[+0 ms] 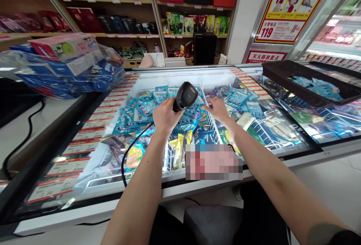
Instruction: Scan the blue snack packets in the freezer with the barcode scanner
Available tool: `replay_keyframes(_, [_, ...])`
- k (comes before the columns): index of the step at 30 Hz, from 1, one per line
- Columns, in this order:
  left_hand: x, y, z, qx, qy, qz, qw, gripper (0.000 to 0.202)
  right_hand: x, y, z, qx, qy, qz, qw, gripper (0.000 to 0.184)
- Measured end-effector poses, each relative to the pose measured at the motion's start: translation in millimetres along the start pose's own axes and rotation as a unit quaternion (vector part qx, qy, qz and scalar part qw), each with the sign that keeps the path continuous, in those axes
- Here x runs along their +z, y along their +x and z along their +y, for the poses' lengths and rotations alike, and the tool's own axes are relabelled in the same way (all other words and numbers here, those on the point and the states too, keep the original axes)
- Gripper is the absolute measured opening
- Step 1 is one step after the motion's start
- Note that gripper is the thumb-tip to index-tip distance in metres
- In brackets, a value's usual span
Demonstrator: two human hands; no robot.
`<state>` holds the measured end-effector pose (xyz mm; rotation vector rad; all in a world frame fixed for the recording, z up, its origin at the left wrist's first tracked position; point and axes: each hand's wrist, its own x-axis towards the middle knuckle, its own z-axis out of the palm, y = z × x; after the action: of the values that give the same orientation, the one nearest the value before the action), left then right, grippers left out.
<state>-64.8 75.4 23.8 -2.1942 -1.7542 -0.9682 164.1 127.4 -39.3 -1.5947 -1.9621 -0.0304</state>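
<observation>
A black handheld barcode scanner is gripped in my left hand, its head held above the freezer's contents. Its black cable hangs down past my left forearm. Below it lie many light-blue ice cream packets. My right hand reaches beside the white wire divider, fingers bent and apart, near the packets; whether the fingertips touch one I cannot tell. Yellow packets and dark blue ones lie in the nearer compartment. A pixelated patch covers something at the freezer's front edge.
A plastic-wrapped stack of boxes stands on the left of the freezer. On the right rests a brown tray holding several light-blue packets. Shelves of goods line the back wall. A grey stool stands below the front edge.
</observation>
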Motion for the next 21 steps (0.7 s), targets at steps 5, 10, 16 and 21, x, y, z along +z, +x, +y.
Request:
replay_keyframes(5, [-2.0, 2, -4, -0.038, 0.006, 0.029, 0.999, 0.036, -3, -4, -4, -0.044, 0.021, 0.001, 0.999, 0.052])
replay_keyframes(10, [-3.0, 3, -11, -0.072, 0.028, 0.069, 0.995, 0.034, -12, -7, -19, -0.136, 0.059, -0.053, 0.988, 0.053])
replay_keyframes(16, [-3.3, 3, -13, -0.077, 0.045, 0.081, 0.993, 0.032, -16, -7, -31, -0.195, 0.091, -0.100, 0.972, 0.044])
replay_keyframes(21, [-3.5, 3, -12, -0.071, 0.051, 0.082, 0.993, 0.033, -14, -8, -28, -0.110, 0.133, -0.048, 0.984, 0.040])
